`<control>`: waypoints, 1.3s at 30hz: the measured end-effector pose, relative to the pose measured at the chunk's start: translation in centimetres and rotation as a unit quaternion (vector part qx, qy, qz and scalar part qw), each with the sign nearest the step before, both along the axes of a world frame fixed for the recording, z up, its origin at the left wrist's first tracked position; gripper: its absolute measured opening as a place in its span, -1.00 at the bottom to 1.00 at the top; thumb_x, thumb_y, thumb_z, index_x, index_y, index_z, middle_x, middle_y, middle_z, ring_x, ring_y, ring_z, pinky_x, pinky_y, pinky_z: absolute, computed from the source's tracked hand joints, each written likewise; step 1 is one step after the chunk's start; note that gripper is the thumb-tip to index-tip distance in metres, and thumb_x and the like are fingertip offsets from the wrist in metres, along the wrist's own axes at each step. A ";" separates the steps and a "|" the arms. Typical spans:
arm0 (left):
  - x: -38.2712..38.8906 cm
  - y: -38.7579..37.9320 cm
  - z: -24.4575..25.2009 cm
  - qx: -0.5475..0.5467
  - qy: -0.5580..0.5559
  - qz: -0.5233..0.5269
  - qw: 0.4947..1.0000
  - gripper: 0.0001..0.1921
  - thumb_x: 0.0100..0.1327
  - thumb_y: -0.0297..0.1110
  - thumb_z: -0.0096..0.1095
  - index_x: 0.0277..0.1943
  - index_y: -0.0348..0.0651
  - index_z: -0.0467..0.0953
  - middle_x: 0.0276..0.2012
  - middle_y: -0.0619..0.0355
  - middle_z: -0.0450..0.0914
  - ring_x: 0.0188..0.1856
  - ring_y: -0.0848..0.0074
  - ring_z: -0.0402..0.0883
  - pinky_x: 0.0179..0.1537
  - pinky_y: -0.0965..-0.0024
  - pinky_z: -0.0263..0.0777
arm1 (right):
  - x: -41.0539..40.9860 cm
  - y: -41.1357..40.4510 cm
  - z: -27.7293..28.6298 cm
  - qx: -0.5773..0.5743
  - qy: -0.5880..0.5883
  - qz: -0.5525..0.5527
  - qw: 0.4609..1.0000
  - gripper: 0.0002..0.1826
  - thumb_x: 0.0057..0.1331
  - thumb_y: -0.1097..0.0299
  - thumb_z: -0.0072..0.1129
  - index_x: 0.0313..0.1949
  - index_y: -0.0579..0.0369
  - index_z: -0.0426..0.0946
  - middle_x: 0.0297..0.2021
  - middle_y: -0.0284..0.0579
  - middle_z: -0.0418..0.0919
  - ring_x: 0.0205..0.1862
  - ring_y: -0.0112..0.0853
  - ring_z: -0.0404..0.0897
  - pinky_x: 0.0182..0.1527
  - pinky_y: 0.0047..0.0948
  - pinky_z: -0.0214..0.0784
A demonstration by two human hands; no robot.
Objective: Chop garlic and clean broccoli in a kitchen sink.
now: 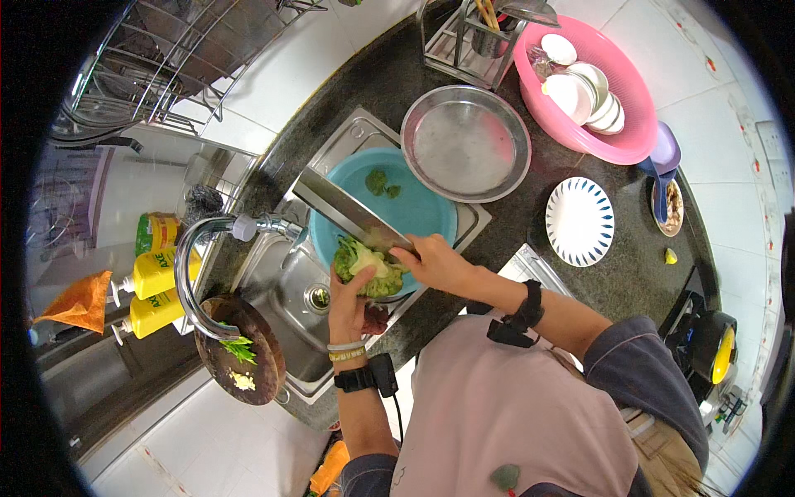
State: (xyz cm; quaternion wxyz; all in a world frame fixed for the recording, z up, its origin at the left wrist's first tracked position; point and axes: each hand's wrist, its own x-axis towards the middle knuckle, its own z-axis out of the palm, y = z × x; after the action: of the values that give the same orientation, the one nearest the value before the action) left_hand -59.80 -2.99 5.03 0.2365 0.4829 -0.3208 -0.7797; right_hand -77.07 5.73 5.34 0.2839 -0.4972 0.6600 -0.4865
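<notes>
My left hand (349,304) holds a head of broccoli (372,267) with its cut stem side turned up. In my right hand (438,267) is a cleaver (354,211), its broad blade pointing away to the upper left and lying close over the broccoli. Whether the edge touches the stem cannot be made out. Both hands are above the near side of a turquoise basin (428,223) set over the sink. Two small broccoli florets (380,184) lie inside the basin.
Left of the basin are a steel sink bowl (267,279), a curved faucet (183,267) and a round wooden chopping board (261,366) with chopped greens and garlic. A steel pan (466,144), a patterned plate (580,222) and a pink basket (633,93) of dishes stand to the right.
</notes>
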 end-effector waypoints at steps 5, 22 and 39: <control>0.7 0.1 0.0 0.040 0.020 0.003 0.999 -0.39 0.05 -0.59 0.31 0.18 -0.22 0.25 0.00 0.05 0.48 -0.01 0.28 0.54 -0.05 0.25 0.52 | -0.9 0.0 -0.8 0.085 -0.033 0.044 0.995 -0.71 0.29 0.30 0.11 -0.15 0.30 0.45 -0.58 0.23 0.45 -0.57 0.07 0.43 -0.55 -0.22 0.25; 2.0 -1.3 1.0 -0.030 -0.013 -0.038 0.999 -0.24 -0.05 -0.65 0.37 0.24 -0.31 0.15 -0.02 -0.02 0.49 -0.05 0.30 0.56 -0.04 0.34 0.48 | -2.3 -0.3 4.3 0.041 -0.040 0.044 0.997 -0.70 0.33 0.25 0.07 -0.25 0.32 0.45 -0.69 0.11 0.36 -0.71 -0.29 0.24 -0.61 -0.29 0.15; 1.0 1.5 -0.7 0.131 0.074 0.034 0.988 -0.34 0.11 -0.54 0.28 0.26 -0.27 0.14 0.07 0.00 0.42 0.06 0.25 0.48 0.05 0.18 0.43 | -1.6 -0.1 2.9 0.037 -0.050 0.045 0.997 -0.73 0.31 0.31 0.07 -0.12 0.27 0.40 -0.53 0.18 0.49 -0.55 0.09 0.40 -0.50 -0.21 0.27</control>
State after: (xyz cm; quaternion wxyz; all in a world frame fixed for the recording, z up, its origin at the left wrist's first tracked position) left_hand -58.83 -1.51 4.28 0.2211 0.4616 -0.1812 -0.8398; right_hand -78.67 5.66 8.21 0.3559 -0.4905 0.6395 -0.4730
